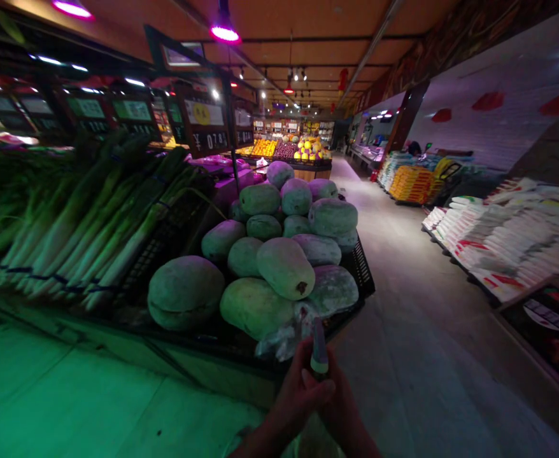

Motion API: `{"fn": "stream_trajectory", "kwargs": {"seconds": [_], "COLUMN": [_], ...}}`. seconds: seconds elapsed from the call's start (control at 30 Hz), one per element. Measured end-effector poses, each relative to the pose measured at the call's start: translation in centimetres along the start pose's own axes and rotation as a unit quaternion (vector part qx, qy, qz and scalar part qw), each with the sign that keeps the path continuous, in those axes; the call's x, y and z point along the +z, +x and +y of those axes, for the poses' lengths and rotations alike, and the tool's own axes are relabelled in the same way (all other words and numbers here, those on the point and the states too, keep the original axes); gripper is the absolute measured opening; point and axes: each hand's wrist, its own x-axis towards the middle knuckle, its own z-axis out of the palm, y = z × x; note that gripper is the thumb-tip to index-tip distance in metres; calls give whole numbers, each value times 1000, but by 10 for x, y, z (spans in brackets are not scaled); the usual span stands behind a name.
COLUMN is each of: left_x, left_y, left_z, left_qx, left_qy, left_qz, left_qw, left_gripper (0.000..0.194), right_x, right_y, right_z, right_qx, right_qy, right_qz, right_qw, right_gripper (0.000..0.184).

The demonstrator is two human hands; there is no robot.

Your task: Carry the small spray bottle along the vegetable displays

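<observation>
Both of my hands meet low in the middle of the view, in front of a heap of large green winter melons (279,254). My left hand (293,397) and my right hand (340,407) are closed together around a small upright object (318,348) with a pale band near its lower end; what it is cannot be made out. Just beyond the fingers lies a melon piece wrapped in clear plastic film (289,334). The melons rest in a black crate (361,270).
Long green leeks (88,216) lie stacked to the left. Price signs (205,124) hang above them. A tiled aisle (403,305) runs ahead on the right, lined with piled white sacks (503,238) and yellow bags (410,183). A fruit stand (291,152) is farther back.
</observation>
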Motion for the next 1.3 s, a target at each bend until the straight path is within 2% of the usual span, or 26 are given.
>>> {"fn": "stream_trajectory", "kwargs": {"seconds": [0.1,0.17,0.23,0.33,0.47,0.63,0.7,0.77,0.87,0.97,1.1,1.17,1.3], "left_x": [26,38,49,59,57,49,48,46,37,26,19,19,21], "left_y": [2,1,-2,-5,2,28,38,46,56,63,69,70,69], "left_z": [-13,-14,-13,-14,-31,-46,-42,-36,-29,-26,-20,-13,-2], "left_qx": [-4,-3,12,37,44,55,33,19,38,55,83,70,52], "left_qy": [54,28,-19,-41,-21,-17,-20,-33,-56,-65,-80,-88,-73], "left_qz": [-14,-53,-86,-76,-45,-55,-43,-29,-35,-23,-10,-12,18], "left_qw": [998,998,996,996,998,997,998,999,997,996,993,994,996], "left_gripper": [79,88,97,102,99,112,118,122,124,118,112,110,112], "right_x": [-42,-62,-74,-83,-83,-86,-86,-84,-77,-69,-62,-59,-54], "right_y": [-3,-1,2,10,20,36,46,58,76,91,103,107,114], "right_z": [0,-6,-12,-17,-9,-5,-9,-13,-17,-15,-10,-11,-19], "right_qx": [30,58,97,140,134,123,118,104,67,45,50,50,57], "right_qy": [64,141,210,260,247,225,205,171,119,112,85,83,92], "right_qz": [-48,-68,-91,-137,-141,-103,-84,-91,-117,-158,-172,-172,-199], "right_qw": [996,986,969,945,949,961,968,976,984,980,980,980,974], "right_gripper": [46,49,50,52,60,59,56,51,47,52,47,46,43]}}
